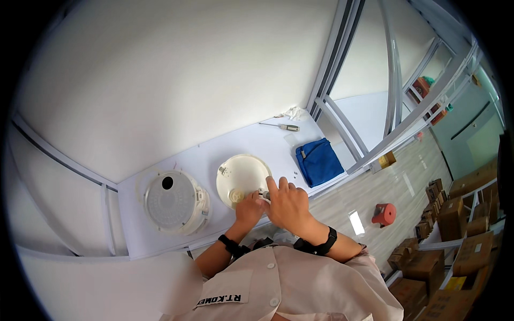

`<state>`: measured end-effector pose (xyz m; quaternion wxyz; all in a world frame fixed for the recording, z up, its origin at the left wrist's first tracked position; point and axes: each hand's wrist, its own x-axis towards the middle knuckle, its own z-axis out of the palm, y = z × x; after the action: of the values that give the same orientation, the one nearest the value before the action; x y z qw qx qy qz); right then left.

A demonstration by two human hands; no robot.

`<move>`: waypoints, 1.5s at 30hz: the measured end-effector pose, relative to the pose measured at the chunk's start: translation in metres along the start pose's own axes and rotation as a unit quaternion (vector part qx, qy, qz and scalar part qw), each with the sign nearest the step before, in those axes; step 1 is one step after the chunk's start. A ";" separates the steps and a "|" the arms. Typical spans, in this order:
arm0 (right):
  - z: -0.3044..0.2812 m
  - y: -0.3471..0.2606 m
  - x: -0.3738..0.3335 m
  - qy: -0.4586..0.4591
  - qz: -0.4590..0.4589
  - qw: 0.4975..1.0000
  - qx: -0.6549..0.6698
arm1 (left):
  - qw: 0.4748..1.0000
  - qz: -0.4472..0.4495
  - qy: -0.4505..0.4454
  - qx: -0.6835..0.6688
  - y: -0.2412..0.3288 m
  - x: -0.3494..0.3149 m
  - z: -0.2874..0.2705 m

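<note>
At the far left of the white worktable [160, 235] sits a round white appliance housing [172, 201], ribbed on top, with one dark hole near its far edge. It stands apart from both hands.

Just right of it lies a round cream-white disc-shaped part [242, 177], shallow like a lid, with a small yellowish fitting near its near edge. The left hand [249, 208] rests on that near edge, fingers curled down over the fitting — pinching or pressing, I cannot tell which. The right hand [289, 206] sits touching the left, closed around a small grey tool [265, 195] whose tip points at the fitting; the index finger lies stretched along the top. Both wrists wear black bands.

Farther back on the table, a slim screwdriver [282, 127] lies flat, with a crumpled white scrap [293, 112] just beyond it. To the right, at the table's end, a folded blue cloth pouch [319, 160] bears a small pale rectangular tag at its far-left corner. A few tiny screws [295, 174] lie between the pouch and the disc.

Off the table, on the grey floor, stands a red spool-shaped object [384, 213]. At the far right — stacks of brown cardboard boxes [460, 224], some carrying small pale rectangular labels on their sides.
</note>
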<state>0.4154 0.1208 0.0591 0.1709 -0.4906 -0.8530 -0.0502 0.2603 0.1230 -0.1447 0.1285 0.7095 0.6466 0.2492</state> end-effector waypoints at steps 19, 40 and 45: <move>0.017 0.004 -0.013 -0.058 0.010 0.998 0.036 | 0.999 -0.035 -0.024 -0.006 -0.004 0.000 0.004; 0.018 0.025 -0.014 0.047 -0.048 0.992 0.109 | 0.992 -0.087 -0.086 -0.037 0.011 0.003 -0.014; 0.012 0.015 -0.010 -0.177 0.088 0.978 0.066 | 0.991 -0.096 -0.079 -0.039 0.008 0.002 -0.010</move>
<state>0.4300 0.1231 0.0427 0.0531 -0.5527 -0.8246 0.1089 0.2619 0.1220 -0.1316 0.2305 0.6562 0.6890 0.2039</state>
